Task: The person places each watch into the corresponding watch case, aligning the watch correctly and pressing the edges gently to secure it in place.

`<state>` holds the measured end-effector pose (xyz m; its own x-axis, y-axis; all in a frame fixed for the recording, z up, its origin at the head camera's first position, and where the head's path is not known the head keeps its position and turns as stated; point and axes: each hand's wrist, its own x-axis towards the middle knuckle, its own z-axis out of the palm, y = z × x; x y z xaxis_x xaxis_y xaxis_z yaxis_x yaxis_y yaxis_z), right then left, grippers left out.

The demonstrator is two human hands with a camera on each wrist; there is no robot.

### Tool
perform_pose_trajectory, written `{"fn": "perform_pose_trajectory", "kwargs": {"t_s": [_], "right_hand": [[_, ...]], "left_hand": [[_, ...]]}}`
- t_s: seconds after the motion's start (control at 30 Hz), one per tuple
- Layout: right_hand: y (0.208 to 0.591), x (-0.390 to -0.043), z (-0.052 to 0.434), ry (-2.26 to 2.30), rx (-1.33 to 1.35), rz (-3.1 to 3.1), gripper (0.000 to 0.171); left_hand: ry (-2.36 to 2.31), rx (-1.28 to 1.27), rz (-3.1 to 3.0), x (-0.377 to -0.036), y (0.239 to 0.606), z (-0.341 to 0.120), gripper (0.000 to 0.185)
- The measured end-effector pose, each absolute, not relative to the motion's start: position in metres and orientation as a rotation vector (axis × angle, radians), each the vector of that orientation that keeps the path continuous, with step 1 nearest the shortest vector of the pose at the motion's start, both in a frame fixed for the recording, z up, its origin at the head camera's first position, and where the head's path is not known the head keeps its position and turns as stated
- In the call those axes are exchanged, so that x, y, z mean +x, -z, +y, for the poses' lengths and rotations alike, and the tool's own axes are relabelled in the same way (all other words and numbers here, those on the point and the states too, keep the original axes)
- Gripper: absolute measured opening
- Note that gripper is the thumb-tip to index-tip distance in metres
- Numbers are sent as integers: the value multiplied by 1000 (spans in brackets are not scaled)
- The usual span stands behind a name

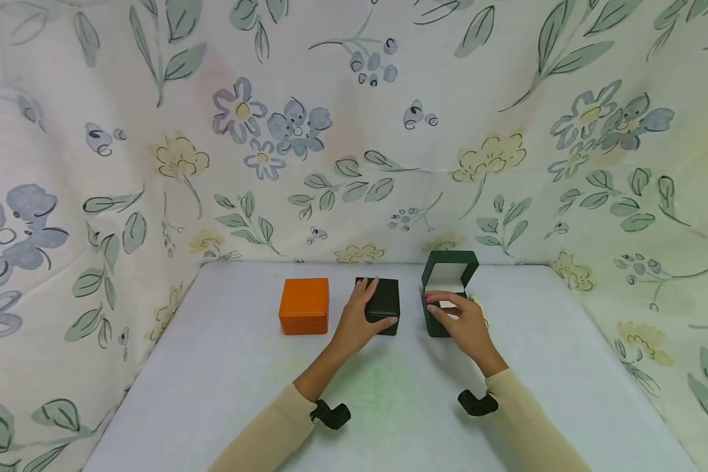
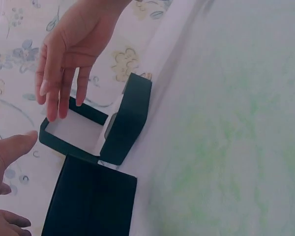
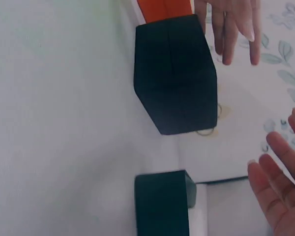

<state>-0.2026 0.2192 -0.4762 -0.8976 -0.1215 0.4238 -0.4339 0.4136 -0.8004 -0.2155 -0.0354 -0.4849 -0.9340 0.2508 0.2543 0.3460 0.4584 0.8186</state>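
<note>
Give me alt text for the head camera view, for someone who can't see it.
A person's left hand rests on a closed black box while the right hand touches the front of an open green box with a white lining. A closed orange box sits to the left, all on a white table backed by floral cloth.

Three boxes stand in a row near the table's (image 1: 212, 393) far edge: one closed box (image 1: 304, 305) leftmost, a second closed box (image 1: 383, 305) in the middle, and an open box (image 1: 446, 288) rightmost (lid raised toward the far edge)
</note>
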Motion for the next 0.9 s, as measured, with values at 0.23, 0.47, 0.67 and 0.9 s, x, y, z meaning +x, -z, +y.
{"fn": "perform_pose_trajectory", "kwargs": {"t_s": [0.23,0.47,0.67,0.9], "right_hand": [[479,-197,240,-1482,441,-2362,20],[458,-179,249,-1424,333,-2393,19],[462,-181,265,-1421,281,-2356,18],[477,-190,291,-1368,150,-2371,22]], "left_hand": [[1407,-593,-2572,-215,483,-29,87],[1344,-646,-2551,-213,478,-23,82],[1233,-704,-2589,-212,477,-13,82],[1123,-757,-2585,-211,477,-3,84]]}}
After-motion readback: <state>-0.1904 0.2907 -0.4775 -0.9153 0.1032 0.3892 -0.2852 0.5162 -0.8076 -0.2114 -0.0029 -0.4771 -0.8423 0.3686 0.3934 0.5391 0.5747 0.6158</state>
